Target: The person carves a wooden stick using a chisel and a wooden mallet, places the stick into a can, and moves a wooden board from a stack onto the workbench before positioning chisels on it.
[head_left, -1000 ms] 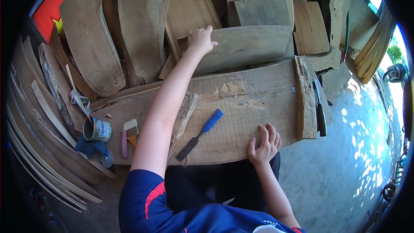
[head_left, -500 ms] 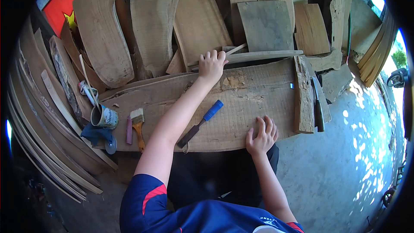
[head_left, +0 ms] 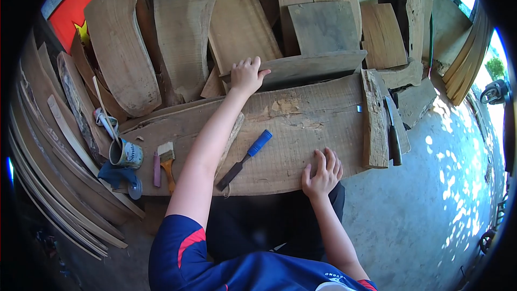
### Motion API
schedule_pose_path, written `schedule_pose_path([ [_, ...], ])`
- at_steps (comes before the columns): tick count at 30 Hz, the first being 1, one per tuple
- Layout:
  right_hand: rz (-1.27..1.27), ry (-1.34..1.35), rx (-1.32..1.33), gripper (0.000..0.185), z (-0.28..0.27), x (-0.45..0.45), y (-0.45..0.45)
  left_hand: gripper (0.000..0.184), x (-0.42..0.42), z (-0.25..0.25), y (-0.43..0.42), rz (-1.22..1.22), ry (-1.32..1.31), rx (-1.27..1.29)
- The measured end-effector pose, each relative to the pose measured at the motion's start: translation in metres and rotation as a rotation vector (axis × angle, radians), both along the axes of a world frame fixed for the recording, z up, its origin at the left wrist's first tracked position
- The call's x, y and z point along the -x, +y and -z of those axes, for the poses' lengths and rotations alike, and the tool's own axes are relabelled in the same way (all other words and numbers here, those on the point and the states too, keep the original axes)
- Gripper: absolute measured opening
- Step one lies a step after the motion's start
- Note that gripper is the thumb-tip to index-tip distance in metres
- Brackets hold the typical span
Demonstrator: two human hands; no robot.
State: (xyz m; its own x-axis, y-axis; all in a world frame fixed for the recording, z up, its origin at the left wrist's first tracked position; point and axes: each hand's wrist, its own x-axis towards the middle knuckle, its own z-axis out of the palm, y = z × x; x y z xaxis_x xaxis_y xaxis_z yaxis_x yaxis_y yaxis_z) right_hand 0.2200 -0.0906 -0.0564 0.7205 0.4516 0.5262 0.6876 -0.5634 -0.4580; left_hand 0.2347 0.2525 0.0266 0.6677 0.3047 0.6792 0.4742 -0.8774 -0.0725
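Note:
Across the far edge of the thick wooden slab (head_left: 301, 156), my left hand (head_left: 246, 77) grips the left end of a thin grey-brown board (head_left: 318, 67). The board stands tilted on its long edge behind the slab. My right hand (head_left: 322, 175) rests on the slab's near edge with its fingers apart, holding nothing. Between my arms lies a chisel with a blue handle (head_left: 259, 143). A paintbrush (head_left: 167, 163) and a pink stick (head_left: 156, 170) lie left of my left forearm. That forearm partly hides a rough wood strip (head_left: 231, 139).
Large boards (head_left: 186, 27) lean behind the slab. At its left end are a can (head_left: 128, 154) and a blue tool (head_left: 119, 174). A rough block (head_left: 375, 124) and a knife (head_left: 395, 137) lie at the right. Long curved strips (head_left: 64, 183) stand at far left.
The thin board first tipped down from a raised, face-on tilt until nearly edge-on, then rose partway again in my left hand. My right hand has stayed on the slab.

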Motion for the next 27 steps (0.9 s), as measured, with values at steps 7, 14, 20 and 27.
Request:
schedule_pose_path([
  [7,-0.008,0.012,0.000,0.043,-0.002,-0.003,0.001,0.046,0.007,0.003,0.009,0.150,0.085,-0.067],
  [14,-0.011,0.008,-0.034,0.042,-0.001,-0.002,-0.001,0.049,-0.016,-0.106,0.022,0.265,0.360,-0.455],
  [20,-0.016,-0.040,-0.099,0.038,0.004,-0.001,-0.002,0.042,0.017,-0.234,-0.043,0.346,0.579,-0.947],
  [27,-0.014,-0.043,-0.114,0.028,0.008,0.000,-0.003,0.029,0.144,-0.216,-0.143,0.174,0.530,-0.761],
])
